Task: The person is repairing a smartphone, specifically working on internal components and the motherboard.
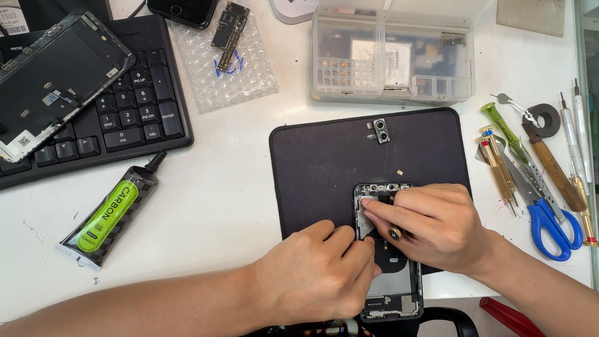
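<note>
Red handle (508, 317): at the near edge, right of the phone, only partly in view.
Left hand (318, 274): near centre, curled into a loose fist on the lower half of the opened phone; its fingertips press down on the phone's inside. Whether they pinch anything cannot be told.
Right hand (437, 224): just right of the left hand and touching it, fingers bent together over the phone's upper half; forefinger tip on a pale flat piece near the top. A small round-ended tool (395, 234) shows under the fingers, seemingly gripped.
Opened phone (390, 293): lies lengthwise on the near part of the dark mat, its near end hanging past the mat, insides up.
Dark mat (324, 162): centre of the white table (218, 206).
Glue tube (112, 212): left of the mat, black and green, lying slantwise.
Hand tools (536, 175): right of the mat, blue-handled scissors, screwdrivers, tweezers.
Camera module (381, 130): far edge of the mat.
Keyboard (125, 112): far left, a detached screen (53, 75) resting on it.
Clear parts box (393, 56): far centre.
Circuit board (229, 26): far, on bubble wrap.
</note>
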